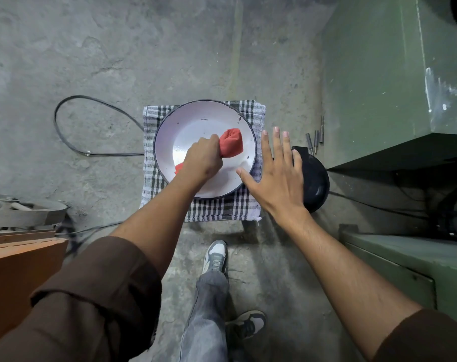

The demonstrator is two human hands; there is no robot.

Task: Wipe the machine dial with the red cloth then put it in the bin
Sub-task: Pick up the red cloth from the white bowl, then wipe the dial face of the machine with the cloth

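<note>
My left hand is shut on the red cloth, holding it inside a wide white enamel bowl with a dark rim. One end of the cloth sticks out past my fingers and a small end shows below my palm. My right hand is open with fingers spread, hovering over the bowl's right rim, holding nothing. The bowl sits on a checked black-and-white towel laid over a low stool. A round black part of the machine lies just under and right of my right hand.
A green machine body fills the right side, with a dark recess and cables below it. Several metal pins lie on the concrete floor beside it. A black cable loops at left. Orange boards sit lower left. My feet stand below the stool.
</note>
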